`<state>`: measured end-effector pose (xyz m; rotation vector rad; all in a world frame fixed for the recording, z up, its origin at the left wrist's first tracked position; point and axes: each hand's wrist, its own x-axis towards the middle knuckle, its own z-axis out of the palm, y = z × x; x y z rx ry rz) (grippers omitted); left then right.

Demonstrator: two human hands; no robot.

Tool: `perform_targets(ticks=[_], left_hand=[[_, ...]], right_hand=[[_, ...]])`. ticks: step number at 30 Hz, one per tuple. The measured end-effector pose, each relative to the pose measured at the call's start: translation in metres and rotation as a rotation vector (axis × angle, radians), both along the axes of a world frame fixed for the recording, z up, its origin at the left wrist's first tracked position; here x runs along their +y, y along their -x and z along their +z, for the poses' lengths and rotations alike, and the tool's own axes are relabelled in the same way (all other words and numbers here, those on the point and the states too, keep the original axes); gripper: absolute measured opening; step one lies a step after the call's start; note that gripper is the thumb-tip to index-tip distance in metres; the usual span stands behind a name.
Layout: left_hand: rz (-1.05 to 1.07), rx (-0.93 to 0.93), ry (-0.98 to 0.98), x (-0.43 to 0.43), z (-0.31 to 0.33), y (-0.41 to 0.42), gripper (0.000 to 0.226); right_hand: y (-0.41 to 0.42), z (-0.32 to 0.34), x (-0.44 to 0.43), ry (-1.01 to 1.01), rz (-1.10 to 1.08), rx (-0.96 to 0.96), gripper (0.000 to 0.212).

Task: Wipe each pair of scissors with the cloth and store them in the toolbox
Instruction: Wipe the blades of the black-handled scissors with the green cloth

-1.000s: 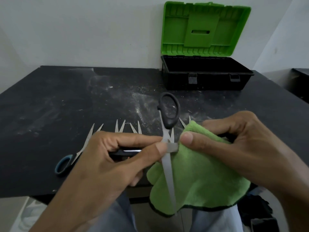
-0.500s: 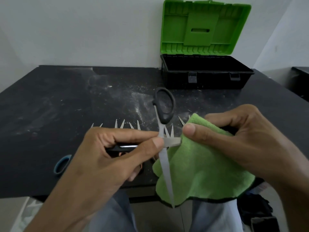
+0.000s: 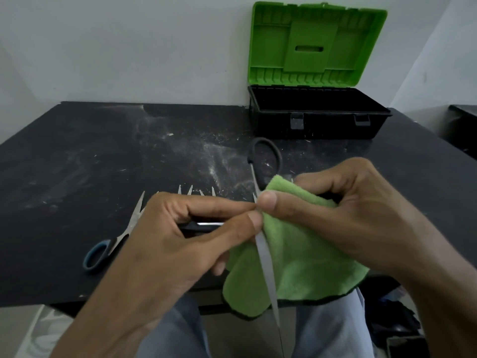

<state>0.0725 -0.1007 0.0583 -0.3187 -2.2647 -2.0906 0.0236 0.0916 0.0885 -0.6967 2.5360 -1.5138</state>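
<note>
My left hand (image 3: 180,236) grips a pair of black-handled scissors (image 3: 265,257) spread wide open. One blade points down toward my lap, and a handle loop sticks up over the table. My right hand (image 3: 343,215) holds a green cloth (image 3: 296,254), its thumb pressing the cloth against the scissors at the pivot. The second blade is hidden by the cloth. The toolbox (image 3: 317,117), black with a raised green lid, stands open at the back of the table.
Several more scissors lie in a row on the black table (image 3: 77,177), mostly hidden behind my hands; a blue-handled pair (image 3: 108,244) shows at the left. White dust streaks mark the table's middle. My knees are below the front edge.
The right hand and cloth have slid left onto the pivot, covering the short blade end that showed before. The scissors stay in the left hand.
</note>
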Motion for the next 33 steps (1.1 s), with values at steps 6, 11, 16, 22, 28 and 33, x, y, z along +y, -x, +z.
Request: perform_targets(ticks=[6, 11, 16, 22, 28, 33], left_hand=[[0.123, -0.094, -0.093, -0.003, -0.008, 0.001, 0.023], [0.129, -0.074, -0.056, -0.009, -0.008, 0.0, 0.026], [0.125, -0.003, -0.01, -0.015, -0.008, -0.001, 0.03], [0.154, 0.015, -0.004, -0.016, -0.005, 0.0, 0.027], [0.062, 0.019, 0.017, -0.008, -0.001, 0.001, 0.019], [0.084, 0.023, 0.033, -0.02, -0.002, -0.002, 0.028]], right_hand=[[0.001, 0.001, 0.002, -0.041, 0.131, -0.184, 0.044], [0.003, 0.001, 0.012, -0.055, 0.194, -0.294, 0.035], [0.005, 0.002, 0.022, -0.035, 0.16, -0.334, 0.033], [0.007, 0.001, 0.028, 0.006, 0.092, -0.309, 0.032], [0.006, 0.005, 0.016, -0.008, 0.209, -0.278, 0.028], [0.012, 0.009, 0.032, -0.063, 0.178, -0.27, 0.028]])
